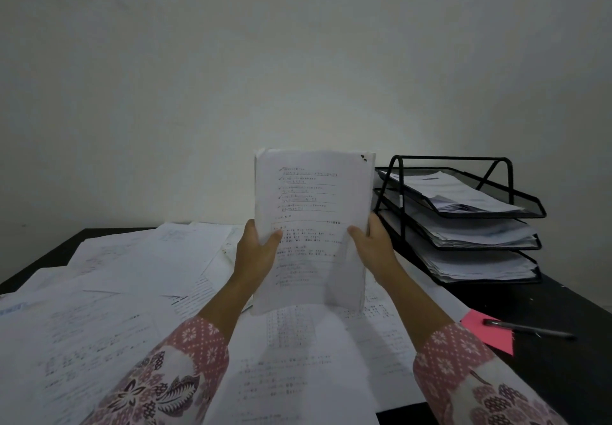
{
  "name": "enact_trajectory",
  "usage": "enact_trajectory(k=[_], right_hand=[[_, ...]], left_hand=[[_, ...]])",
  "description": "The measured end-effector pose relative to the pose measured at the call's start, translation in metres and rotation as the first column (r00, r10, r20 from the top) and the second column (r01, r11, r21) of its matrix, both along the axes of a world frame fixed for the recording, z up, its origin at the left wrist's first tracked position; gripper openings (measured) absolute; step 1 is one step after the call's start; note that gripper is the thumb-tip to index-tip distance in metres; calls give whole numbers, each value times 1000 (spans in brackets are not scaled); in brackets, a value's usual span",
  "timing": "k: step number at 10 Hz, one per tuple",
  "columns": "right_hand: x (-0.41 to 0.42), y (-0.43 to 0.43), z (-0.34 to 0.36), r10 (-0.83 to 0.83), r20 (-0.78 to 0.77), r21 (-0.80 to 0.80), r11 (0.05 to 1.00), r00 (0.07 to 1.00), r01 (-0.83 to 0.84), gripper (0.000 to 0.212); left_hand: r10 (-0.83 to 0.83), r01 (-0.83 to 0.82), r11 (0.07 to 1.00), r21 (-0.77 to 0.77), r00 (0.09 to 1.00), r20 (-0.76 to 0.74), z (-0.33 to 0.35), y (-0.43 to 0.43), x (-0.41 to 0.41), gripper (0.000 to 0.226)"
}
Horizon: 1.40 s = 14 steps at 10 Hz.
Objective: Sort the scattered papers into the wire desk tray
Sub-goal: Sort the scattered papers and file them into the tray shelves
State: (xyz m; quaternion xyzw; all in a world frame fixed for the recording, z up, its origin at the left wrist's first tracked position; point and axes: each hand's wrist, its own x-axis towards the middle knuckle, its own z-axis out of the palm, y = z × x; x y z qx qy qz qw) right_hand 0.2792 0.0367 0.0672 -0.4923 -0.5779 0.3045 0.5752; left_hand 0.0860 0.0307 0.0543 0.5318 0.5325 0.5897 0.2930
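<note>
I hold a stapled bundle of printed papers (313, 212) upright above the desk, its text facing me. My left hand (256, 252) grips its left edge with the thumb on the front. My right hand (372, 244) grips the right edge the same way. The black three-tier wire desk tray (402, 173) stands just right of the bundle, each tier holding a stack of sheets. Many loose printed papers (132, 292) lie scattered and overlapping over the left and middle of the dark desk (563, 375).
A pink sheet (490, 335) lies on the desk at the right with a dark pen (530, 328) across it. A bare pale wall rises right behind the desk. The desk's left back corner (89, 234) shows dark beside the papers.
</note>
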Motion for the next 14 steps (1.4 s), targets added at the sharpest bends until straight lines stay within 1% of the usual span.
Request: enact_trajectory(k=[1,2,3,4,5,6,7,8,9,10,11,12,13,14], right_hand=[[2,-3,1,-30,33,-12,999,999,30,24],[11,-4,12,-69,35,39,997,997,68,23],[29,-5,28,-114,-34,55,992,993,116,20],[53,-5,37,-166,-103,-1,986,981,167,25],[75,-5,29,-159,-259,-200,974,953,108,33],[94,-9,10,-194,-268,-334,938,944,98,33],[118,-13,-11,-245,-226,-401,906,943,139,34],[141,-18,-19,-294,-181,-446,875,939,187,29],[166,-20,-16,-349,-94,-425,861,932,280,26],[189,-22,-10,-420,3,-399,831,907,386,30],[221,-14,-12,-463,7,-418,804,887,423,33],[235,-15,-7,-487,-42,-433,796,872,424,36],[247,-18,-6,-497,-191,-483,798,847,360,38],[250,-27,-2,-453,-278,-511,816,847,269,33]], left_hand=[[11,-11,1000,2,1000,-28,1,-2,4,29],[11,-7,999,50,998,-68,11,-5,11,31],[-43,46,999,29,995,-93,24,0,16,35],[-128,111,990,-92,970,-208,32,6,26,43],[-240,171,956,-238,923,-300,32,9,39,49],[-353,244,903,-353,890,-288,24,11,53,56],[-456,314,845,-434,847,-275,14,11,71,56],[-508,378,814,-441,831,-225,6,10,92,52],[-567,444,771,-457,805,-175,4,6,109,47],[-636,515,703,-491,764,-108,4,7,123,45],[-717,597,600,-532,697,-26,5,5,131,44],[-795,685,475,-552,603,64,8,1,137,37],[-784,668,526,-526,620,3,12,2,151,39],[-725,636,600,-485,689,8,14,8,169,40]])
